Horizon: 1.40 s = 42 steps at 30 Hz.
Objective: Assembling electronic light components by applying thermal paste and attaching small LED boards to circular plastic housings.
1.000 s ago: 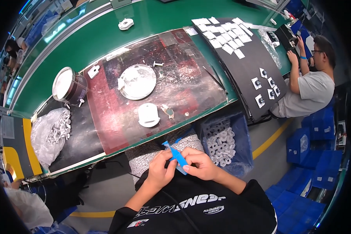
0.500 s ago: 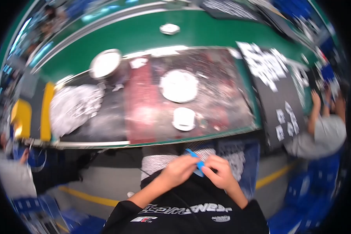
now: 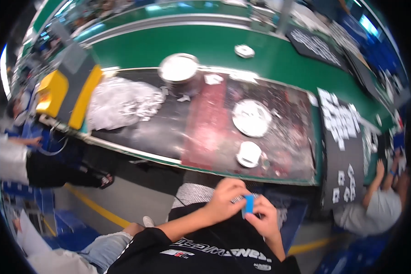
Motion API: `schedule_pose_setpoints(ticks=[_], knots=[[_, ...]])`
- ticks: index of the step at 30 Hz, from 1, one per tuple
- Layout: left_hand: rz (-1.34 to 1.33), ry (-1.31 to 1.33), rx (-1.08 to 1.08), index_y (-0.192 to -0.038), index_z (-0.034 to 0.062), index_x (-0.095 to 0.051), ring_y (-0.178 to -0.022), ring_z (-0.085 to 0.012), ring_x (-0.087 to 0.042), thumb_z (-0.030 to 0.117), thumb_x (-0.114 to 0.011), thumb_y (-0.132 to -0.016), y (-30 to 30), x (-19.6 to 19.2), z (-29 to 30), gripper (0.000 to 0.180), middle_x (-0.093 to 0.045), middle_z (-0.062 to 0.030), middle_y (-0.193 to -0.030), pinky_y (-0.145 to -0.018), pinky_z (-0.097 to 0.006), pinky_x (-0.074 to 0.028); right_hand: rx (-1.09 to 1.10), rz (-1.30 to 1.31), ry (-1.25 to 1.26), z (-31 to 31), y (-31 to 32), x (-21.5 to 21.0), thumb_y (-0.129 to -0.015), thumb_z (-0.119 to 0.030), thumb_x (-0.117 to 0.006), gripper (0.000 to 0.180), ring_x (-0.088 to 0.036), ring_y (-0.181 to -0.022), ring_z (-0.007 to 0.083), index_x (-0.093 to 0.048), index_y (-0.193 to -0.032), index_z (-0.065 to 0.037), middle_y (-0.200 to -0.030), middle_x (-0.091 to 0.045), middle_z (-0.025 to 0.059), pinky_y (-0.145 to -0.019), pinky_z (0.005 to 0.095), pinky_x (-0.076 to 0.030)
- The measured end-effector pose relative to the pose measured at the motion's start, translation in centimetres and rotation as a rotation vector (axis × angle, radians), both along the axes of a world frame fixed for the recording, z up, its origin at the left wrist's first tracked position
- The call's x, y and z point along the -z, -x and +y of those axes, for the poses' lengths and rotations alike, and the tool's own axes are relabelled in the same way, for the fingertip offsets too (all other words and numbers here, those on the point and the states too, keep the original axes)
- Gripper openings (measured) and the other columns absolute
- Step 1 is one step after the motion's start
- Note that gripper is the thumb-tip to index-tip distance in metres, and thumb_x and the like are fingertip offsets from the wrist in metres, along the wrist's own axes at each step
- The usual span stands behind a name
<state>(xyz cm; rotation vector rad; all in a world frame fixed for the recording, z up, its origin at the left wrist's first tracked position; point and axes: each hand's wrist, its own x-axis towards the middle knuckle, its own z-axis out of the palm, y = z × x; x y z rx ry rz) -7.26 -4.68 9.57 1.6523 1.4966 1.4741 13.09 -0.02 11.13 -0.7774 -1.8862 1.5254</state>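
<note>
Just off the near edge of the workbench, my left hand and my right hand meet in front of my body. Between them is a small bright-blue strip, pinched by the fingers of both hands; its material is too small to make out. On the bench beyond stand a white roundish container and, behind it, a round white dish whose contents are unclear. Neither hand touches these.
Left on the bench lies a crumpled whitish sheet or bag, beside a yellow-and-grey machine. A white round tray stands behind. At right, a dark board carries several white pieces. A co-worker sits at right; other people are at left.
The view has swung left, so the bench appears shifted right and lower. Both hands stay together on the blue strip, which now stands more upright. Another person's leg has come into view at lower left.
</note>
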Motion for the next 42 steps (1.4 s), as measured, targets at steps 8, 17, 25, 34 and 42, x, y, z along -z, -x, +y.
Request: schedule_pose_setpoints(ticks=[8,17,25,34,42], knots=[[-0.312,0.347,0.093,-0.101,0.0027,-0.065,-0.082,-0.0201,-0.071,-0.001,-0.072,-0.084,-1.6,-0.8,0.2,0.019,-0.071,-0.0096,-0.092,-0.074,-0.031,-0.054,0.027,0.274,0.478,0.4,-0.4,-0.2,-0.090,-0.015,-0.078,0.020,-0.056,-0.097,0.0188,-0.061,-0.091,-0.004,-0.100,-0.061,0.0074,-0.088,0.0330,-0.042],[0.097,0.156,0.038,-0.089,0.0054,-0.068,-0.084,-0.0298,-0.062,0.011,-0.090,-0.072,-1.0,0.1,-0.2,0.029,-0.066,-0.0097,-0.091,-0.079,-0.040,-0.051,0.267,0.049,0.177,-1.9,-2.1,0.3,-0.091,-0.006,-0.077,0.010,-0.063,-0.089,0.0172,-0.071,-0.094,0.001,-0.091,-0.069,0.0057,-0.082,0.0322,-0.050],[-0.080,0.247,0.173,-0.105,0.0015,-0.070,-0.094,-0.0335,-0.068,0.006,-0.081,-0.086,-4.2,0.5,-0.2,0.022,-0.068,-0.0158,-0.114,-0.084,-0.040,-0.056,0.301,0.282,0.530,-2.8,-1.8,3.5,-0.109,-0.010,-0.054,0.035,-0.063,-0.123,0.0179,-0.061,-0.139,0.008,-0.131,-0.069,0.0132,-0.107,0.0304,-0.048],[-0.218,0.378,0.322,-0.098,0.0040,-0.076,-0.087,-0.0253,-0.059,0.018,-0.078,-0.092,-5.4,2.1,-0.7,0.015,-0.059,-0.0089,-0.090,-0.078,-0.036,-0.049,0.055,0.003,0.680,-2.5,-7.0,6.8,-0.105,-0.003,-0.050,0.030,-0.067,-0.094,0.0149,-0.066,-0.128,0.006,-0.102,-0.071,0.0038,-0.090,0.0291,-0.052],[-0.229,0.353,0.459,-0.105,0.0023,-0.070,-0.079,-0.0243,-0.061,0.024,-0.067,-0.102,-8.0,5.5,-1.5,0.022,-0.060,-0.0111,-0.085,-0.071,-0.037,-0.050,0.276,-0.183,0.511,-2.6,-6.7,6.8,-0.100,0.002,-0.054,0.040,-0.061,-0.082,0.0092,-0.066,-0.137,-0.001,-0.115,-0.076,0.0104,-0.071,0.0279,-0.052]])
